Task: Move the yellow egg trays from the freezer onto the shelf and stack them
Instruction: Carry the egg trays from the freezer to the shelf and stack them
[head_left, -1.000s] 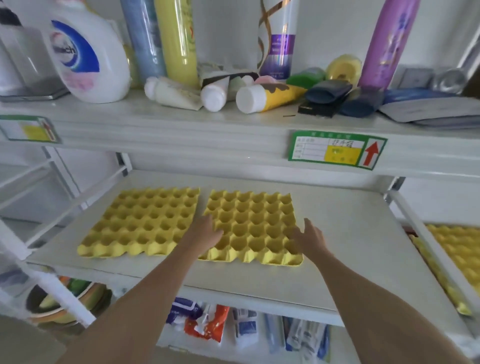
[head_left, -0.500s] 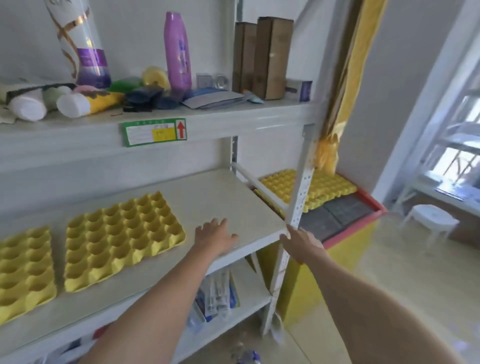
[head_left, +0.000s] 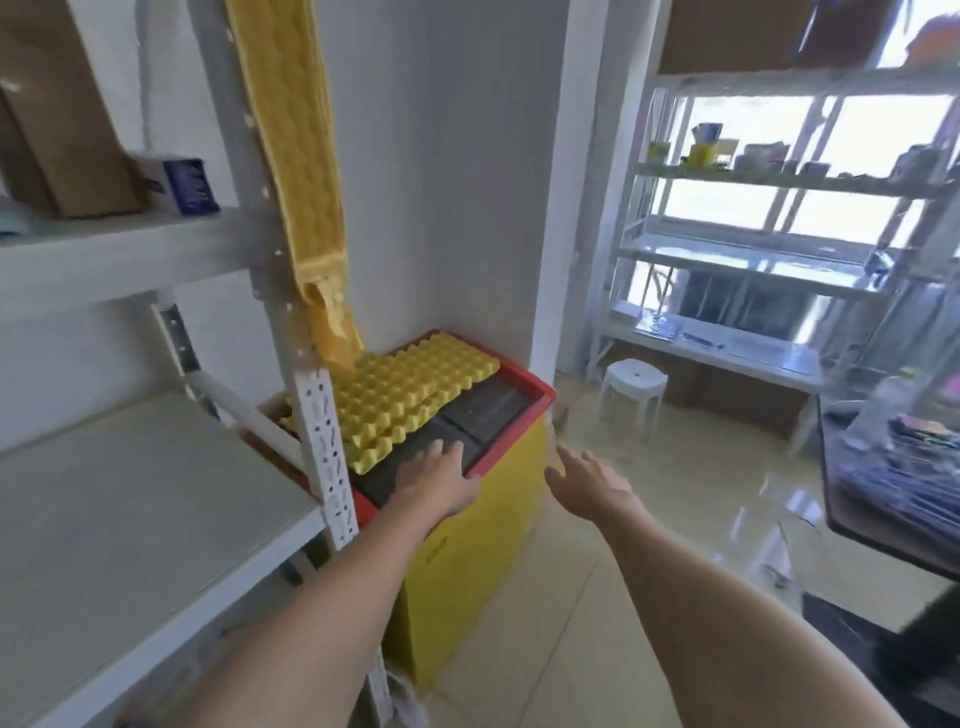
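Fingers spread, both hands empty: left hand (head_left: 435, 475) over freezer (head_left: 511, 387) lid, right hand (head_left: 587, 480) beside; yellow egg trays (head_left: 410, 387) stacked, count unclear.

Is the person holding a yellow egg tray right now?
No, both the left hand and right hand are open and empty, while the yellow egg trays lie on the freezer.

Bright daylight blows out the window (head_left: 810, 171); edges blurred, bowed.

shelf post (head_left: 326, 436) fronting egg trays (head_left: 410, 387), right side open
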